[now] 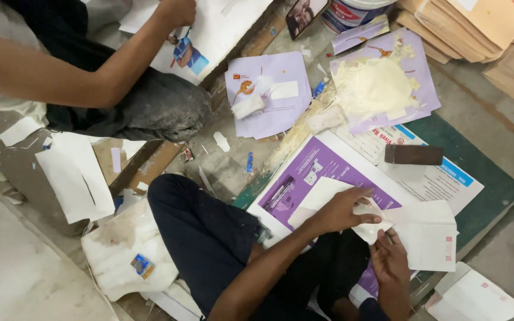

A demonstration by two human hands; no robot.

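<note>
Head view has us mid-fold: left hand (345,209) and right hand (389,260) both pinching a white paper envelope (426,232), paste heap (373,88) barely dented, brown envelope stack (468,24) waiting.

The white envelope (426,235) is matt paper, creased at the flap; the purple sheet (313,169) beneath looks glossy print; the green board (483,205) dull, scuffed; the concrete floor (7,267) rough; the brown block (413,154) smooth wood.

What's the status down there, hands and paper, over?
Left hand pressing on white folded paper. Right hand pinching its lower edge. Dark block and paste pile lie apart. A co-worker's arm works off to the side.
</note>
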